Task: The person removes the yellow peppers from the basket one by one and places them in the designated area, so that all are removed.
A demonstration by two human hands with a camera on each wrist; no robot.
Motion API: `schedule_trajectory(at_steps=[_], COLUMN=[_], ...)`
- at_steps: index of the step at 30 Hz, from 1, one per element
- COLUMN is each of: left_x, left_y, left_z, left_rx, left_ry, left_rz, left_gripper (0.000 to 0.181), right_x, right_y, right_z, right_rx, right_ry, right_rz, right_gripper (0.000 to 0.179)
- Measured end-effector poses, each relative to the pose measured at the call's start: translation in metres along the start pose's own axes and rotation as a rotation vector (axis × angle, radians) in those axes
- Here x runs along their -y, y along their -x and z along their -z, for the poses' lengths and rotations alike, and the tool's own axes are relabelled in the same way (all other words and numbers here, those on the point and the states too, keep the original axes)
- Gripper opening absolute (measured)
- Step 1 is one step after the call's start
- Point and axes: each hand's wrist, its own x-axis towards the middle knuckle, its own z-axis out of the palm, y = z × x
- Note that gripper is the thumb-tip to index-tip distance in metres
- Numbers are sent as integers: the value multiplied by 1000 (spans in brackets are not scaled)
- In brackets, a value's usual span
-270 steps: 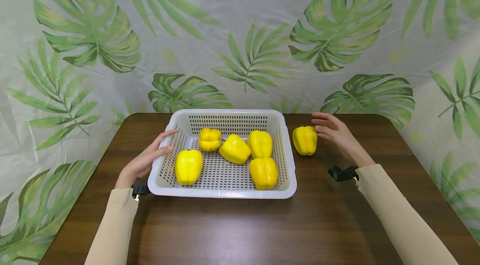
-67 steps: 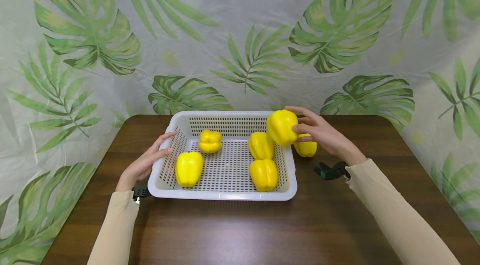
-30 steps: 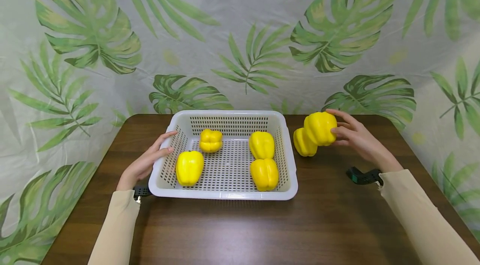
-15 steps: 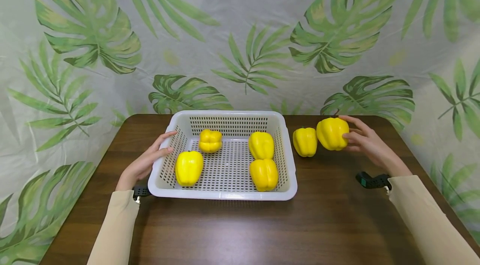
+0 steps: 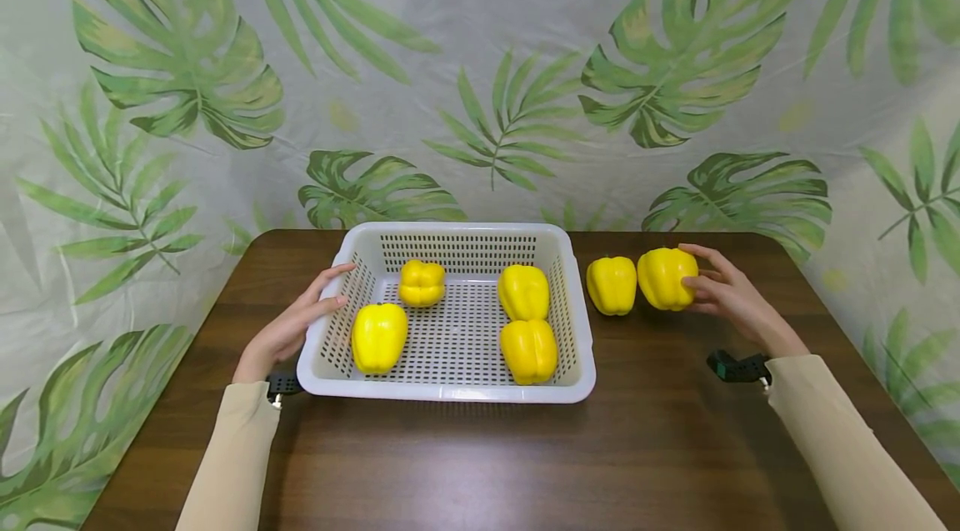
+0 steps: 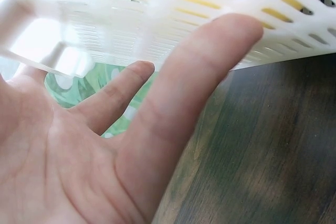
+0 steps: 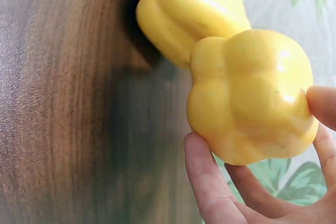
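My right hand (image 5: 731,295) grips a yellow bell pepper (image 5: 666,278) from its right side, thumb and fingers around it. Just left of it, a second yellow bell pepper (image 5: 611,285) stands on the table; in the right wrist view the held pepper (image 7: 252,93) overlaps this pepper (image 7: 191,17). Whether the held one touches the table I cannot tell. At the left end of a white perforated basket (image 5: 442,392), my left hand (image 5: 292,323) rests with extended fingers; in the left wrist view the thumb (image 6: 178,87) lies against the basket wall.
Several yellow bell peppers lie in the basket: one at the back left (image 5: 422,283), one at the front left (image 5: 379,338), and two along the right wall (image 5: 528,351). The brown wooden table (image 5: 465,464) ends at a leaf-print cloth (image 5: 510,56) behind.
My right hand has taken a bell pepper out of the basket, carried it right past the one on the table, and lowered it beside that one. My left hand stays at the basket.
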Motion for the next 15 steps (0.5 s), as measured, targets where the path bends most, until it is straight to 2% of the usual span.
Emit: schedule_trajectory(at_steps=[15], left_x=[0], left_y=[0], left_z=[0], left_rx=[-4], left_ry=[3], left_rz=[3], left_gripper=[57], right_x=[-16], right_y=[-9], right_z=[-4], right_rx=[-17], right_ry=[41], right_rz=[-83], right_gripper=[61])
